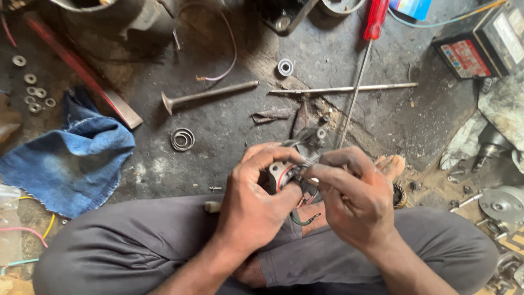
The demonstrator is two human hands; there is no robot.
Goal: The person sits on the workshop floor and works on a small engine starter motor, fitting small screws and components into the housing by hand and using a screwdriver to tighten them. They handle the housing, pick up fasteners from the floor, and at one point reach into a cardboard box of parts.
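Hands: left hand point(254, 199) grips small wired metal part point(284, 173); right hand point(352, 194) fingers pinching it.

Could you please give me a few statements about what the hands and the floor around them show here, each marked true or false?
1. Both hands, left hand and right hand, hold a small metal part with wires over the lap. True.
2. The red-handled screwdriver is in the right hand. False: it lies on the floor beyond the hands.
3. A blue denim rag lies on the floor to the left. True.
4. The engine valve stands upright. False: it lies flat on the floor.
5. A coiled spring lies on the floor between the rag and the hands. True.
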